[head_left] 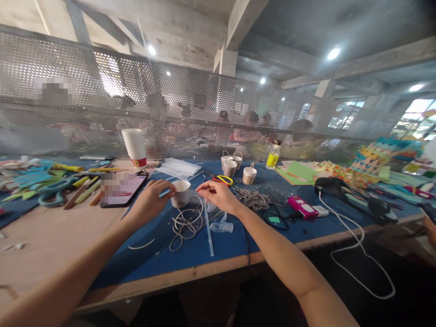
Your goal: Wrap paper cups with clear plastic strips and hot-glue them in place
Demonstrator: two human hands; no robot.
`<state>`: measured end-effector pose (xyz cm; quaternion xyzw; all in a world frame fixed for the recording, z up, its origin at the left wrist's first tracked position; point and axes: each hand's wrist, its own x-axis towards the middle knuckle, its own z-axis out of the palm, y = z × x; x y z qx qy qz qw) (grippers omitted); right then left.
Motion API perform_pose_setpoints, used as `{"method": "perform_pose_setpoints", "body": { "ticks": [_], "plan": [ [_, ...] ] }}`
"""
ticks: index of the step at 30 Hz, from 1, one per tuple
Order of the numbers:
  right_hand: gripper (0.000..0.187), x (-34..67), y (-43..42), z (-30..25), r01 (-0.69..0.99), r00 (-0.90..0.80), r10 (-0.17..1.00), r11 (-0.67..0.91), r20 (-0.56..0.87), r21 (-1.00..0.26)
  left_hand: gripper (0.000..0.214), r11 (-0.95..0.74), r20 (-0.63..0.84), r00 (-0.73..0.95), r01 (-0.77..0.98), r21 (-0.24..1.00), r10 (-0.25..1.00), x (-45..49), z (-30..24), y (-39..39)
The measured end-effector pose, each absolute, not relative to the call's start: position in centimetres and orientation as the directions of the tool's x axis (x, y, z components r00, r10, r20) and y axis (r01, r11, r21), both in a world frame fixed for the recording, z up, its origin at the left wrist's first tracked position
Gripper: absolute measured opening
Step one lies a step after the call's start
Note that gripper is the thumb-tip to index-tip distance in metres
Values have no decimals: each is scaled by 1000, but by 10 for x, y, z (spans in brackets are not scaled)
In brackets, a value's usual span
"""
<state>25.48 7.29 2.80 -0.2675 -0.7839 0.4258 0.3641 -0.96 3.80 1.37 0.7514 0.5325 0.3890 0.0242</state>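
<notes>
My left hand [157, 196] is closed at the left side of a small pale paper cup [181, 195], thumb and forefinger pinching its wall near the rim. To the right of the cup, my right hand [218, 194] is raised with thumb and forefinger pinched together; anything between the tips is too small to make out. A loose tangle of thin grey-white cord [186, 225] lies below the cup, one loop rising beside it. Just under my right hand are a clear plastic strip [208, 231] and crumpled clear film [222, 226].
Behind stand several cord-handled cups [230, 168], yellow-handled scissors [225, 180], a bottle [273, 156] and a stack of paper cups [134, 144]. A phone [127, 190] lies left. A cord bundle [254, 199], pink device [302, 207] and white cable [363, 259] are right.
</notes>
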Motion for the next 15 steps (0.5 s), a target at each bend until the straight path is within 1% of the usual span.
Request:
{"method": "perform_pose_setpoints", "body": {
  "ticks": [5,10,15],
  "plan": [
    [17,255,79,23,79,-613,711,490,345,-868,17,-386,550,78,793,472,832,-17,11,42],
    [17,255,81,21,35,-618,687,510,382,-859,21,-414,565,97,782,466,820,-14,12,41],
    [16,255,81,23,-5,-591,694,507,411,-862,26,-452,595,116,767,455,795,-5,16,35]
  ]
}}
